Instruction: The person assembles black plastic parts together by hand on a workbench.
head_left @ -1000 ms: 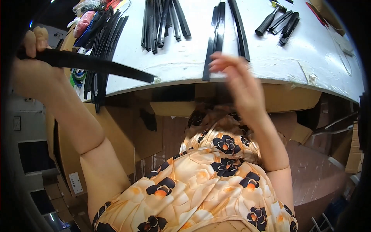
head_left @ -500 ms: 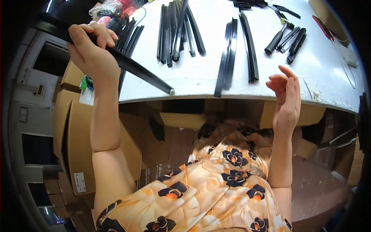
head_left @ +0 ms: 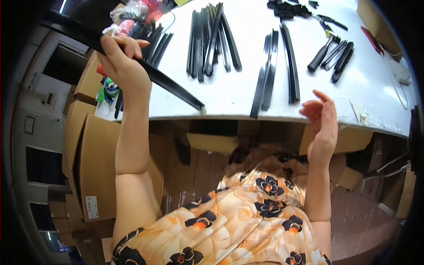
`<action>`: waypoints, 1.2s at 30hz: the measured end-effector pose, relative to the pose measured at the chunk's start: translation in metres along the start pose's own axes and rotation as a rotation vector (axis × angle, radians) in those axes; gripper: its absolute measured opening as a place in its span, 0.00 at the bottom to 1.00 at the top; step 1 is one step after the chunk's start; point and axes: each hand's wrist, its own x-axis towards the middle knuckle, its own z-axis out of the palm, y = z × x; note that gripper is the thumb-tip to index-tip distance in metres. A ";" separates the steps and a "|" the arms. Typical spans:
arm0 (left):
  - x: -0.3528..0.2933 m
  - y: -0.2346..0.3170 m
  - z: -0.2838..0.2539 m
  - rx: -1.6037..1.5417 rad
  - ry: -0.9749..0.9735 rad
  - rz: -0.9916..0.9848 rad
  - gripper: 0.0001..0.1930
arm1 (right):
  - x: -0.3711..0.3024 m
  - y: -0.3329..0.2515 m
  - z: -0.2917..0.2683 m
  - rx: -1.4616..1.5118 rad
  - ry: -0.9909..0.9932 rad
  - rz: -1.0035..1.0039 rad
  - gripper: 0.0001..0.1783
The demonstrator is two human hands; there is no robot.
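My left hand (head_left: 127, 66) is closed around a long black strip (head_left: 174, 89), a channel-like profile. The strip slants from the upper left down to the table's front edge, where its lower end is over the white top. Over the front edge at the right, my right hand (head_left: 323, 128) holds nothing, its fingers loosely bent and apart. Nearest to it lies a single long black strip (head_left: 290, 66), with a couple of shiny dark strips (head_left: 266, 70) to the left of that. A bunch of similar strips (head_left: 207, 44) lies farther left, partly overlapping.
On the white table (head_left: 229, 95), a black-handled tool (head_left: 319, 57) and short black pieces (head_left: 343, 62) lie at the right, near a red tool (head_left: 372, 40). Plastic bags (head_left: 132, 13) crowd the far left. Cardboard boxes (head_left: 101, 163) stand at my left and under the table.
My left hand has shifted right with the strip still in it. My right hand has come slightly nearer and to the left. The whole view has shifted a little.
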 end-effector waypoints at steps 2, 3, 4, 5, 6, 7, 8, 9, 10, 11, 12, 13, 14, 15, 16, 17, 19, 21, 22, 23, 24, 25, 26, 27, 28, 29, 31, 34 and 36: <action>0.005 -0.006 -0.010 -0.125 -0.052 -0.058 0.17 | -0.003 0.001 0.003 0.004 -0.005 -0.006 0.20; 0.010 -0.004 -0.015 -0.079 -0.089 -0.173 0.15 | -0.003 0.000 0.003 -0.008 -0.043 -0.007 0.20; 0.013 -0.003 -0.017 -0.048 -0.133 -0.296 0.16 | -0.004 -0.001 -0.001 -0.034 -0.068 -0.006 0.19; 0.021 -0.001 -0.031 0.033 -0.231 -0.290 0.11 | -0.005 -0.004 -0.004 -0.058 -0.062 0.001 0.18; 0.029 0.000 -0.051 0.117 -0.324 -0.279 0.12 | -0.007 -0.003 -0.005 -0.036 -0.060 0.008 0.18; 0.042 0.011 -0.052 0.015 -0.383 -0.548 0.11 | -0.007 0.001 -0.009 -0.018 -0.045 0.024 0.17; 0.055 0.018 -0.065 0.014 -0.452 -0.649 0.11 | -0.008 0.000 -0.013 0.008 -0.037 0.036 0.16; 0.067 0.014 -0.075 0.092 -0.538 -0.547 0.11 | -0.009 0.002 -0.017 0.009 -0.034 0.041 0.16; 0.072 0.020 -0.078 0.111 -0.443 -0.413 0.10 | -0.009 0.005 -0.019 0.017 -0.037 0.047 0.16; 0.082 0.025 -0.082 0.209 -0.429 -0.321 0.10 | -0.010 0.005 -0.019 0.035 -0.034 0.047 0.15; 0.092 0.025 -0.080 0.303 -0.411 -0.229 0.10 | -0.009 0.003 -0.019 0.054 -0.026 0.062 0.14; 0.092 0.011 -0.069 0.278 -0.501 -0.113 0.10 | -0.009 0.004 -0.021 0.050 -0.013 0.060 0.14; 0.090 0.001 -0.062 0.280 -0.576 0.002 0.10 | -0.009 0.005 -0.019 0.061 -0.024 0.064 0.14; 0.087 -0.012 -0.051 0.365 -0.692 0.138 0.11 | -0.009 0.005 -0.018 0.046 -0.022 0.053 0.13; 0.075 -0.031 -0.027 0.548 -0.709 0.380 0.10 | -0.010 0.006 -0.021 0.028 0.001 0.042 0.13; 0.060 -0.057 -0.018 0.471 -0.691 0.321 0.14 | -0.011 0.006 -0.020 0.030 -0.024 0.043 0.13; 0.029 -0.107 0.000 0.571 -0.711 0.451 0.19 | -0.015 0.000 -0.021 0.029 -0.060 0.057 0.14; 0.005 -0.167 0.005 0.525 -0.779 0.364 0.20 | -0.020 -0.006 -0.026 -0.010 -0.083 0.054 0.14; -0.001 -0.189 0.007 0.627 -0.870 0.317 0.15 | -0.022 -0.007 -0.032 -0.042 -0.109 0.062 0.14; -0.002 -0.200 0.014 0.574 -0.924 0.168 0.12 | -0.024 -0.014 -0.038 -0.094 -0.092 0.075 0.14; -0.002 -0.211 0.020 0.523 -0.979 0.017 0.11 | -0.026 -0.016 -0.045 -0.108 -0.073 0.070 0.14; 0.004 -0.213 0.027 0.590 -1.061 0.077 0.14 | -0.028 -0.017 -0.051 -0.135 -0.047 0.063 0.14; 0.007 -0.216 0.035 0.546 -1.038 0.057 0.24 | -0.030 -0.018 -0.056 -0.159 -0.024 0.058 0.14; 0.012 -0.219 0.044 0.678 -1.012 0.154 0.29 | -0.028 -0.020 -0.060 -0.163 -0.005 0.069 0.13; 0.017 -0.215 0.055 0.808 -0.983 0.251 0.36 | -0.024 -0.021 -0.063 -0.168 0.006 0.074 0.13; 0.022 -0.211 0.065 0.771 -0.933 0.368 0.43 | -0.019 -0.023 -0.065 -0.238 0.004 0.080 0.13; 0.016 -0.185 0.087 0.792 -0.921 0.242 0.29 | -0.002 -0.029 -0.067 -0.414 0.022 0.063 0.13; -0.018 -0.110 0.134 0.736 -0.957 0.057 0.13 | 0.047 -0.029 -0.081 -0.724 0.164 -0.113 0.13; -0.038 -0.055 0.159 0.773 -1.159 -0.254 0.21 | 0.086 -0.028 -0.090 -0.964 0.254 -0.080 0.16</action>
